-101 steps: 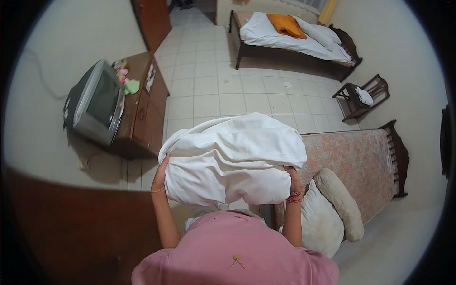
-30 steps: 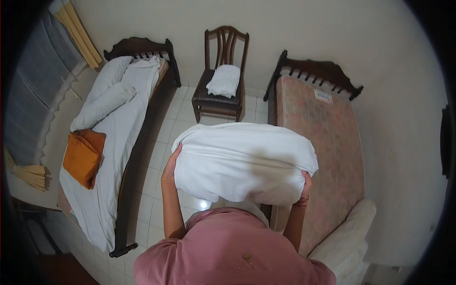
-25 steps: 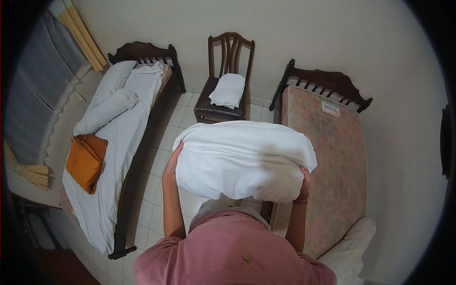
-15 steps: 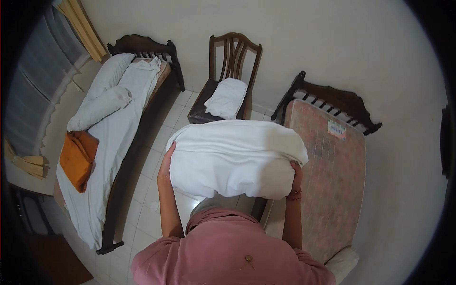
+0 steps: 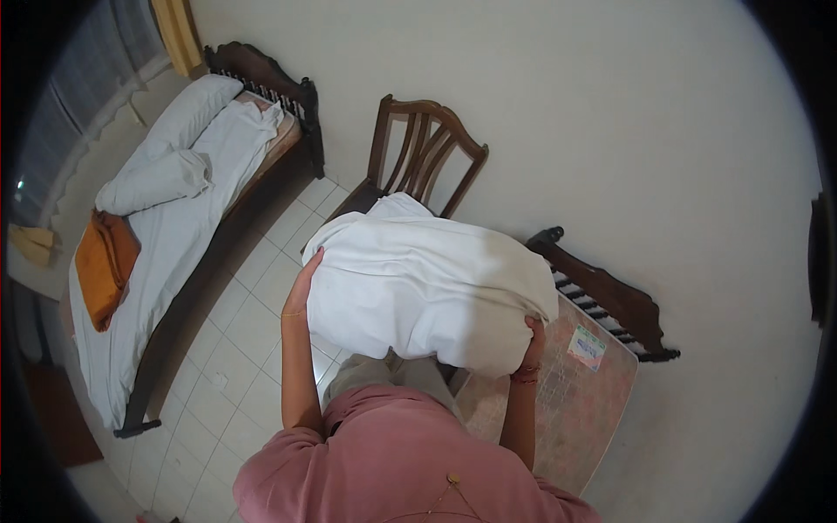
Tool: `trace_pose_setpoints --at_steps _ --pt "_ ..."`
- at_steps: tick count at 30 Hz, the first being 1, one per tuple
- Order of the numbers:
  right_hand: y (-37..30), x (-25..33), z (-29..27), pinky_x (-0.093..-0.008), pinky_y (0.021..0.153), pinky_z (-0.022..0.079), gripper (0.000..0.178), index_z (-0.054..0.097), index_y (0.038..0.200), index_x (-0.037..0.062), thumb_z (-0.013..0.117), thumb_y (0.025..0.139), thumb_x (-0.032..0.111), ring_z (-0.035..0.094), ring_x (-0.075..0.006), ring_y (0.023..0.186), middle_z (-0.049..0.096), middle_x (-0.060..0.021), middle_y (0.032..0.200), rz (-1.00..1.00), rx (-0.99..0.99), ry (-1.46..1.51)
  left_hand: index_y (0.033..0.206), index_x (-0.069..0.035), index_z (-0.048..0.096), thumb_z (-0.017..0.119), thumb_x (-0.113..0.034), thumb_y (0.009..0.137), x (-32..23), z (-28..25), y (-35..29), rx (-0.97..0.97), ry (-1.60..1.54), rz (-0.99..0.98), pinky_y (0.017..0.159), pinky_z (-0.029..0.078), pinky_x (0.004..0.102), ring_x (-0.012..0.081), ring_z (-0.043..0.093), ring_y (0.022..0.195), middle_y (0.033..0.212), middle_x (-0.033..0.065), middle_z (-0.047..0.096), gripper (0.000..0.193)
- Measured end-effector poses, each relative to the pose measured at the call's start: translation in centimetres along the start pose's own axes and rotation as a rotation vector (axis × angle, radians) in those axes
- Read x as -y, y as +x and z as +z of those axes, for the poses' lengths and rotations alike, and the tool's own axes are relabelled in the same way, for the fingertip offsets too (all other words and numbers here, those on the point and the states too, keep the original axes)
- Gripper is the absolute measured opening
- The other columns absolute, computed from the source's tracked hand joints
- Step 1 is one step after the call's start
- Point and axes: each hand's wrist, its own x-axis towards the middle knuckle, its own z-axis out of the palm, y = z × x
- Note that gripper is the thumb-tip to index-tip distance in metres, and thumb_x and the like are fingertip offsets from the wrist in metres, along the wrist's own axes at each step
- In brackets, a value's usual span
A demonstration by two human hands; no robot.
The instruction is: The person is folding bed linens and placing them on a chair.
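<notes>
A thick bundled white bedsheet (image 5: 392,279) is held up in front of me, its cloth creased and sagging along the lower edge. My left hand (image 5: 305,283) grips its left end, with the fingers partly behind the cloth. At the other end my right hand (image 5: 534,344) is closed on the lower right corner. Beyond the bundle, a piece of white cloth (image 5: 399,206) shows on the seat of a wooden chair (image 5: 427,148); the bundle hides part of both.
On the left, a bed (image 5: 187,301) carries a white sheet, two white pillows (image 5: 161,181) and a folded orange cloth (image 5: 106,266). To the right lies a bare pinkish mattress (image 5: 558,401) before a dark headboard (image 5: 610,292). Pale floor tiles (image 5: 235,349) run between the beds.
My view has turned and come closer to the chair. The bundle, still in both hands, now covers more of the chair seat and the white cloth there.
</notes>
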Motion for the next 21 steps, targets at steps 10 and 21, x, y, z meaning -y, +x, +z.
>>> trace_pose_setpoints --at_steps 10,21 --pt "18.7 2.6 3.2 -0.0302 0.076 0.043 0.038 0.049 0.099 0.0006 0.053 0.066 0.021 0.053 -0.0223 0.085 0.054 -0.011 0.091 0.381 0.237 -0.108 0.115 0.0 0.045 0.052 -0.034 0.08 2.2 3.3 3.7 -0.299 -0.184 0.275 0.083 0.041 0.0263 0.0187 0.052 0.096 0.11 0.0096 0.052 0.049" --pt "36.7 -1.3 10.2 -0.0304 0.076 0.044 0.042 0.049 0.099 0.0005 0.056 0.064 0.022 0.054 -0.0226 0.084 0.055 -0.0105 0.091 0.659 0.538 -0.353 0.114 -0.001 0.046 0.051 -0.036 0.08 5.0 8.1 7.7 -0.578 -0.351 0.558 0.081 0.042 0.0274 0.019 0.053 0.094 0.108 0.0099 0.053 0.049"
